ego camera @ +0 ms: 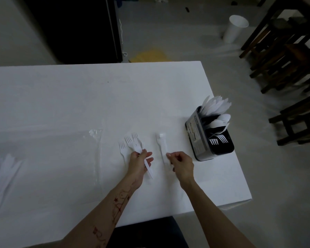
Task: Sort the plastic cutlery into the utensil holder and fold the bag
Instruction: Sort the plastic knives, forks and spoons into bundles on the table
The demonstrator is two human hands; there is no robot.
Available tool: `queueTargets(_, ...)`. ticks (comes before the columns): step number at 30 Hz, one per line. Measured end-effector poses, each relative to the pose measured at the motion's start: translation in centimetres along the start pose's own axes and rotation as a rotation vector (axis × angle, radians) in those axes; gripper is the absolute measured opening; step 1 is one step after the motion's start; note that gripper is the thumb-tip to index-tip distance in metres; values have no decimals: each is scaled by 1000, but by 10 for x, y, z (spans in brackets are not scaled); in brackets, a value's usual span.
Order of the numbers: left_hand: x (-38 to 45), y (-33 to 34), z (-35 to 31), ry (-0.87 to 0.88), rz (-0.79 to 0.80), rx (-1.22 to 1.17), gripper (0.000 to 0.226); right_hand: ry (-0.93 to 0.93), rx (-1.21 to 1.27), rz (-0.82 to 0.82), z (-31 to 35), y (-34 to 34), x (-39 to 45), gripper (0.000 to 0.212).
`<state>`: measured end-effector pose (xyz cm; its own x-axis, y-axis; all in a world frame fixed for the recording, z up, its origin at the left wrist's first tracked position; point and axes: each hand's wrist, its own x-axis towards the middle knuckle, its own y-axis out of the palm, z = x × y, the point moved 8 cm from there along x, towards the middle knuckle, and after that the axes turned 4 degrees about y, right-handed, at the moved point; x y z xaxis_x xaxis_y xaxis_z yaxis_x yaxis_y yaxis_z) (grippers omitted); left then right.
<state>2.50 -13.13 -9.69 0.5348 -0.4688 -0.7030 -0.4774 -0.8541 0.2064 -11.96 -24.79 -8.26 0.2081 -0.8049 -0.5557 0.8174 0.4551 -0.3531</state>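
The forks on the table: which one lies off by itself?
The lone fork by the right hand, nearest the utensil holder; the other forks cluster at the left hand.

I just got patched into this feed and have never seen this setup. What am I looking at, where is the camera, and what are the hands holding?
There is no machine here: a person works with two bare hands, and the single picture comes from a camera worn on their head, looking forward and down.

The surface is a white table. The left hand grips a white plastic fork; more forks lie by it. The right hand pinches the end of another fork that lies on the table.

At the right edge stands a black holder already holding knives, spoons and forks in separate sections. A clear bag lies flat to the left. At far left lies more white cutlery, too blurred to name.
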Motion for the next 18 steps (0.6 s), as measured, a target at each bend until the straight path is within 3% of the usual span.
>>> queueTargets(3,1,7,-1,-15,72,-49,29,-22,-66,354,11,26,-11,13)
queueTargets(5,1,8,-4,9,67,-36,25,-33,-145,434,10,35,-15,13)
queueTargets(10,4,-4,-10,71,-78,28,20,-108,-314,-57,8,17,3,25)
queueTargets(14,6,-12,-6,87,-117,70,22,-111,-579,-32,0,27,11,21)
queueTargets(18,6,-25,-6,94,-159,36,21,-60,-427,4,-4,26,8,16)
